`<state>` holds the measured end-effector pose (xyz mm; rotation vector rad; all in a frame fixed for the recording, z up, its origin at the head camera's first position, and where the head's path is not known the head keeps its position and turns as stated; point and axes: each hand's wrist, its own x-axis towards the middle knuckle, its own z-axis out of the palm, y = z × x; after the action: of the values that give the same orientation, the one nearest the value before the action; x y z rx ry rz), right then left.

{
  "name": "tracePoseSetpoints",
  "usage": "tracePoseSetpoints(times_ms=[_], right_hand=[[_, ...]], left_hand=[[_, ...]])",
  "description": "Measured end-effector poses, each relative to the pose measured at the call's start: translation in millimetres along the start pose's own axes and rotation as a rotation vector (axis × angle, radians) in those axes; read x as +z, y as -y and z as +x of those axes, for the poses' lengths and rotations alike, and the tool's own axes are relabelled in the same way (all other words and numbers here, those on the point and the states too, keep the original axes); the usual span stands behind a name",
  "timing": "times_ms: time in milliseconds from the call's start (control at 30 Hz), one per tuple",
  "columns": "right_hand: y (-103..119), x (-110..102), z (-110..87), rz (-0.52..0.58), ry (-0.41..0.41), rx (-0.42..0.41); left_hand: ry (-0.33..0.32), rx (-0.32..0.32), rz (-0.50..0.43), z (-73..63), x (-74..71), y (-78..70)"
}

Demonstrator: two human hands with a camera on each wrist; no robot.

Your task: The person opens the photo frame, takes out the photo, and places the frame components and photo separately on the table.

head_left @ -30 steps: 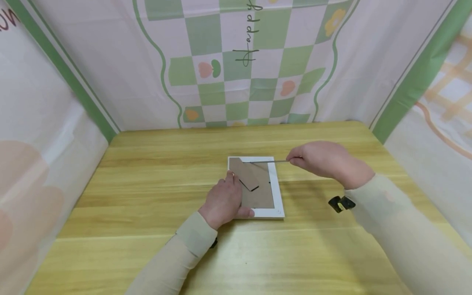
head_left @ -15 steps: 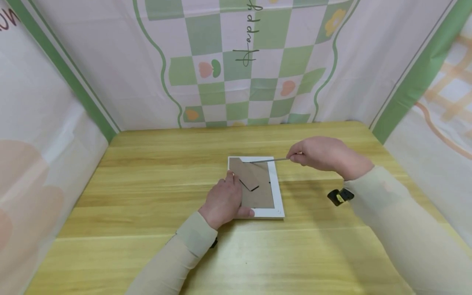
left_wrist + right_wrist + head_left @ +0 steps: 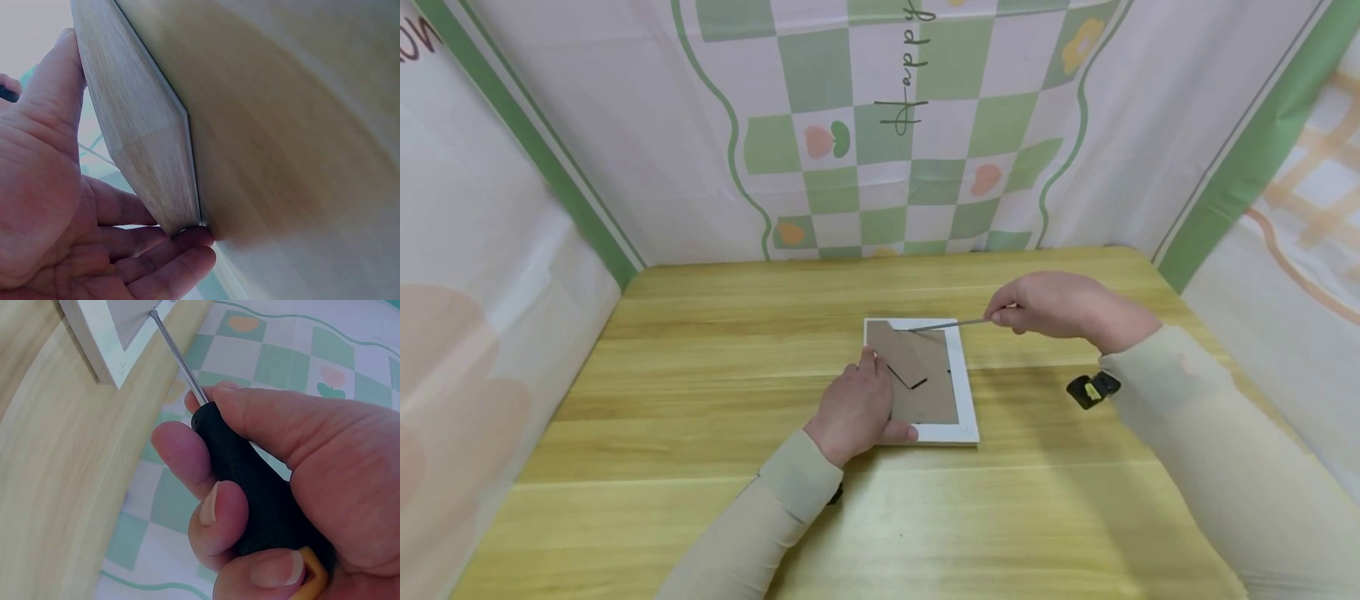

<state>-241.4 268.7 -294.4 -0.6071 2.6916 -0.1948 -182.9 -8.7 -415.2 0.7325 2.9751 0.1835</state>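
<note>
A white picture frame (image 3: 965, 408) lies face down on the table, its brown backing board (image 3: 928, 408) and stand leg (image 3: 898, 350) showing. My left hand (image 3: 853, 404) holds the frame at its left side, thumb over the near left corner. In the left wrist view, curled fingers (image 3: 187, 269) meet the frame's side edge (image 3: 137, 125). My right hand (image 3: 1052, 304) grips a screwdriver by its black handle (image 3: 244, 469), which has a yellow end. Its thin metal shaft (image 3: 951, 325) slants down leftward over the frame, tip at the backing's far edge.
The frame and both hands are over a wooden table (image 3: 700, 358). Behind it hangs a green-and-white checked cloth (image 3: 883, 192). Further cloth panels close in the left and right sides. Small dark tabs sit along the backing's edges.
My right hand has risen slightly, so the screwdriver's shaft tilts more steeply while its tip stays at the same spot. The left hand and frame have not moved.
</note>
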Motion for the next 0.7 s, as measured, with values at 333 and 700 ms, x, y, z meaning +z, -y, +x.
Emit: tracePoseSetpoints(times_ms=[333,700], right_hand=[[-6.4,-6.2,4.4,0.104,0.037,0.030],[-13.5,-12.2,11.5,0.153,0.091,0.054]], left_hand=[[0.007,-0.007,-0.004,1.5,1.3,-0.3],[0.008,-0.002,0.007,0.2,-0.3,-0.4]])
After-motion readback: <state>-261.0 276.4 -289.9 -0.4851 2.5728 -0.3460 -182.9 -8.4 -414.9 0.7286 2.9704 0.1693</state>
